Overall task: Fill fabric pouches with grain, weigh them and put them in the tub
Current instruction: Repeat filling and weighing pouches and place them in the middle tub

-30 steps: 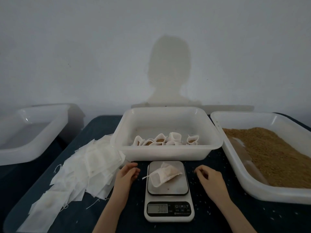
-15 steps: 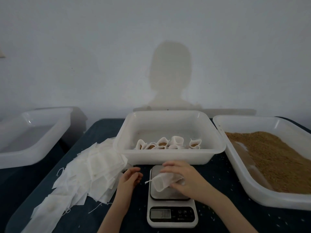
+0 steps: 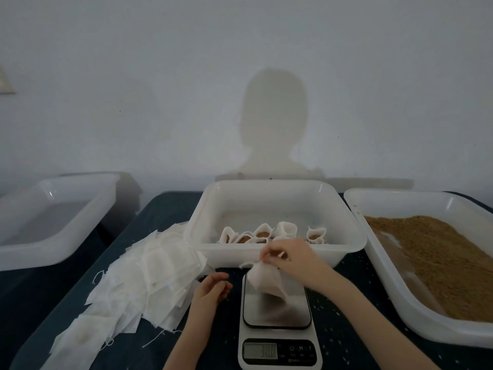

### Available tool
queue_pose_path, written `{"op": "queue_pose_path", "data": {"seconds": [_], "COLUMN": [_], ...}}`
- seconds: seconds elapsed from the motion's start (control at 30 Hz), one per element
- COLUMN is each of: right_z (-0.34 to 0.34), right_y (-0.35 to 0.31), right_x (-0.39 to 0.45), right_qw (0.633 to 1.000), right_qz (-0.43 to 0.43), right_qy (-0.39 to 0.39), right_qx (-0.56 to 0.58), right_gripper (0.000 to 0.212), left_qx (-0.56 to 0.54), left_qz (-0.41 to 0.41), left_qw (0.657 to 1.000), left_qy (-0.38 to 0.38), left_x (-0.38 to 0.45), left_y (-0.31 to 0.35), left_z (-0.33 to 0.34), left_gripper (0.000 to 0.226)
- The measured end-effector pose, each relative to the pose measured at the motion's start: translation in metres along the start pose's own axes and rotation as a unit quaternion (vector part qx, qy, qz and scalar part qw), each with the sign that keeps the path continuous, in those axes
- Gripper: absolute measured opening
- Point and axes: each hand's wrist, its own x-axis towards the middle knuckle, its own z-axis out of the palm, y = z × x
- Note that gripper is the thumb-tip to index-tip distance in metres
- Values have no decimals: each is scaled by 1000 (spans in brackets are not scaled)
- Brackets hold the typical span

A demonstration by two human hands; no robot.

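Since half a second ago, my right hand (image 3: 290, 259) has lifted the filled pouch (image 3: 266, 280) off the scale (image 3: 277, 311); it had lain flat on the platform under my fingers. One second ago that hand rested on the table (image 3: 165, 212), right of the scale, holding nothing. Now its fingertips pinch the pouch at the gathered top, beside the drawstring, and the pouch hangs tilted over the far half of the platform; whether its lower corner still touches the steel I cannot tell. The hand sits level with the near wall of the tub (image 3: 277, 252).

My left hand (image 3: 212, 289) stays just left of the scale, as in both earlier views, fingers loosely curled and holding nothing.

Inside the tub, filled pouches (image 3: 266, 233) stand open-mouthed along the near wall, showing brown grain. Empty pouches (image 3: 144, 279) lie heaped to the left of my left hand, reaching up to the tub's left corner. At the right stands the tray (image 3: 400, 198) of loose grain (image 3: 437, 257). A second tub (image 3: 50, 217) sits apart at far left. Scale digits are too blurred to read.
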Motion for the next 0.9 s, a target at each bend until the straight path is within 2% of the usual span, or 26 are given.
{"op": "queue_pose_path", "data": {"seconds": [0.2, 0.33, 0.43, 0.57, 0.67, 0.77, 0.9], "right_z": [-31, -34, -25, 1, 15, 21, 26], "right_y": [-21, -27, -16, 10, 23, 24, 22], "right_x": [54, 97, 125, 149, 154, 153, 151], "right_qw": [984, 973, 980, 993, 965, 952, 958], "right_qz": [0, -9, 3, 36, 61, 81, 93], "right_qy": [85, 151, 166, 55, -89, -165, -155], "right_qx": [155, 176, 108, -99, -241, -245, -224], "right_gripper": [25, 20, 15, 16, 22, 22, 21], "left_qx": [20, 31, 31, 28, 29, 43, 81], "left_qz": [-6, -7, -5, -2, -6, -7, 20], "left_qw": [1000, 999, 1000, 1000, 1000, 999, 997], "left_qy": [-4, 0, 2, 0, 1, 4, 3], "left_x": [2, 2, 0, -4, -7, -10, -17], "left_y": [-2, -1, 3, 8, 12, 16, 22], "left_z": [-1, 0, 2, 5, 6, 7, 10], "left_gripper": [20, 20, 21, 19, 19, 19, 21]}}
